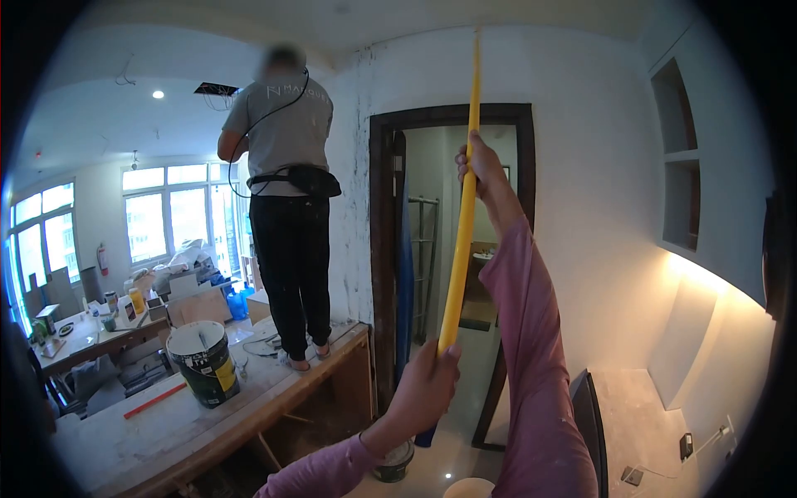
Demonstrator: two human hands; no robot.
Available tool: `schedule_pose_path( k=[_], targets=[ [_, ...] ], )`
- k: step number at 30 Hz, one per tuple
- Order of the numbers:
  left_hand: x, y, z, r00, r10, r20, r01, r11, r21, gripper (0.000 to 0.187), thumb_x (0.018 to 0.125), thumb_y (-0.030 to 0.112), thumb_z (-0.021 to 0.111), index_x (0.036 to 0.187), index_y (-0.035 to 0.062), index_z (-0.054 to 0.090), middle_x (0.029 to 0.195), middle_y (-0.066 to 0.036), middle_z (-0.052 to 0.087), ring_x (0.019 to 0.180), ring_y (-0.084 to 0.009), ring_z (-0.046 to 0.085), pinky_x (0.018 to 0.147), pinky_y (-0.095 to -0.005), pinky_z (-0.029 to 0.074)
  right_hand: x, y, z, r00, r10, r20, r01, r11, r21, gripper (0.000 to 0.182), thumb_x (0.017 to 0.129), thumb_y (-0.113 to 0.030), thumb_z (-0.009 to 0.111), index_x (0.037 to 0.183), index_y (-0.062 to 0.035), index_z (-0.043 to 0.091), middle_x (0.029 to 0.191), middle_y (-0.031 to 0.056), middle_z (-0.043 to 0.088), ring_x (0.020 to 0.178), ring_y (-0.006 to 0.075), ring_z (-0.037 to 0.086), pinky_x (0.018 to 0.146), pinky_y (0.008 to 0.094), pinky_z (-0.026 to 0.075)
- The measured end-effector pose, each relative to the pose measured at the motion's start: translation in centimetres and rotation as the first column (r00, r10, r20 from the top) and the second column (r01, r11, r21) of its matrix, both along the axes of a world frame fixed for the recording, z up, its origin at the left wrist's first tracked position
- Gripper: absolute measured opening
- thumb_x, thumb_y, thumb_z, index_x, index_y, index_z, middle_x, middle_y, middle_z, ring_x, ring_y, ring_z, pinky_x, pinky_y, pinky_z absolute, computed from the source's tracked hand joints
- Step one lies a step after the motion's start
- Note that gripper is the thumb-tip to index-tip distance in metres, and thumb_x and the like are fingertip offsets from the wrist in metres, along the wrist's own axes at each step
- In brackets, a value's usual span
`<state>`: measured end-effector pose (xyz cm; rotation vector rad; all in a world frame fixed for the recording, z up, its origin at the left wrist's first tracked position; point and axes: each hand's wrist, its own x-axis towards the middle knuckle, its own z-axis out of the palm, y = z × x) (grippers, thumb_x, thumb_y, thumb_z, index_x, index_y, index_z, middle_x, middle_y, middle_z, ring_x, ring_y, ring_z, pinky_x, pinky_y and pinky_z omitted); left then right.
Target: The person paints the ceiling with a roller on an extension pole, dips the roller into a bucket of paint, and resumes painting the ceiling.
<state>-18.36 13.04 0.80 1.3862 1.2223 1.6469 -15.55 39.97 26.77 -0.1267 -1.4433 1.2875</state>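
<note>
A long yellow pole [462, 257] rises in front of me, its thin top end reaching the line where wall and ceiling meet. What is fitted at that tip is too small to make out. My left hand [425, 388] is closed round the lower part of the pole, and a dark blue end shows beneath it. Higher up, at the level of the door frame's top, my right hand [481, 168] grips the same pole with its fingers wrapped round. Behind the pole stands a doorway with a dark frame [382, 249].
To the left, another person [286, 149] stands on a wooden counter [108, 448]. A paint bucket [202, 365] and a red strip [155, 400] lie near them. Below my left hand is another bucket [393, 465]. Wall shelves [682, 155] are at right.
</note>
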Motion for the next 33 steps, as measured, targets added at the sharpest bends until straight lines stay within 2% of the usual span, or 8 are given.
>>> schedule_pose_path(
  k=[5,8,11,14,15,18,21,33],
  targets=[
    [0.0,-5.2,-5.0,1.0,0.002,0.022,-0.003,1.0,0.025,0.023,0.105,0.028,0.047,0.102,0.0058,0.049,0.069,0.002,0.045,0.053,-0.0041,0.043,0.046,-0.0218,0.038,0.0,-7.8,-3.6,1.0,-0.021,0.019,0.021,1.0,-0.009,0.045,0.103,-0.053,0.04,0.087,-0.0119,0.049,0.061,-0.0037,0.047,0.044,0.0066,0.044,0.042,0.0239,0.041],
    [-0.1,-8.5,-8.1,0.998,-0.013,0.062,0.01,0.999,0.048,0.028,0.103,0.03,0.051,0.096,0.0038,0.049,0.065,0.0,0.049,0.051,-0.0071,0.049,0.047,-0.0263,0.042,0.1,-12.2,-5.9,0.999,-0.021,0.035,0.019,0.998,0.055,0.047,0.103,-0.054,0.04,0.087,-0.0111,0.048,0.061,-0.0027,0.047,0.044,0.0075,0.044,0.041,0.0238,0.041],
    [0.0,-12.5,-10.7,0.998,0.053,0.025,-0.055,0.994,0.097,0.021,0.105,0.024,0.047,0.098,0.0043,0.05,0.067,0.002,0.05,0.054,-0.0036,0.047,0.047,-0.0214,0.039,-0.1,-17.1,-8.1,0.999,0.053,0.01,-0.054,0.997,0.047,0.048,0.103,-0.053,0.04,0.085,-0.0096,0.048,0.061,0.0002,0.047,0.041,0.0106,0.044,0.039,0.0264,0.041],
    [0.1,-15.9,-13.9,0.99,0.053,0.127,-0.074,0.984,0.163,0.025,0.106,0.032,0.046,0.103,0.0079,0.052,0.066,0.006,0.045,0.05,-0.0045,0.039,0.044,-0.0219,0.032,-0.8,-21.2,-10.2,0.997,0.071,0.005,-0.071,0.992,0.106,0.049,0.103,-0.053,0.041,0.084,-0.0086,0.047,0.06,0.0019,0.047,0.039,0.0123,0.045,0.037,0.0272,0.041],
    [0.0,-17.1,-14.2,0.993,0.029,0.114,-0.046,0.987,0.156,0.027,0.105,0.036,0.047,0.106,0.0095,0.051,0.067,0.01,0.042,0.049,0.0,0.034,0.043,-0.0176,0.029,-0.7,-22.6,-10.9,0.997,0.077,0.018,-0.078,0.989,0.123,0.05,0.103,-0.054,0.041,0.084,-0.0084,0.047,0.06,0.0021,0.047,0.039,0.0124,0.045,0.037,0.0272,0.042],
    [-0.7,-20.6,-16.1,0.998,0.034,0.055,-0.042,0.988,0.151,0.029,0.105,0.037,0.047,0.109,0.0083,0.051,0.068,0.009,0.041,0.051,-0.0005,0.035,0.044,-0.0181,0.03,-1.0,-26.7,-13.0,0.994,0.098,0.042,-0.104,0.98,0.171,0.051,0.102,-0.055,0.041,0.084,-0.0079,0.047,0.06,0.0029,0.048,0.04,0.0124,0.048,0.038,0.0271,0.043],
    [-1.6,-22.4,-19.0,0.992,0.006,0.127,-0.026,0.987,0.158,0.032,0.105,0.038,0.047,0.111,0.0074,0.051,0.069,0.008,0.042,0.053,-0.001,0.036,0.046,-0.0181,0.031,-1.4,-30.5,-14.5,0.992,0.103,0.068,-0.114,0.974,0.197,0.051,0.102,-0.056,0.041,0.084,-0.0079,0.047,0.06,0.0038,0.05,0.041,0.0122,0.05,0.039,0.0268,0.044],
    [-3.7,-28.1,-22.5,0.989,0.022,0.147,-0.046,0.985,0.168,0.026,0.106,0.035,0.045,0.108,0.0092,0.049,0.072,0.008,0.042,0.057,-0.0012,0.036,0.05,-0.0175,0.032,-3.6,-36.9,-17.1,0.988,0.152,0.024,-0.154,0.976,0.155,0.05,0.104,-0.054,0.038,0.084,-0.0086,0.047,0.06,0.0035,0.05,0.042,0.0115,0.049,0.04,0.0241,0.043]
  ],
)
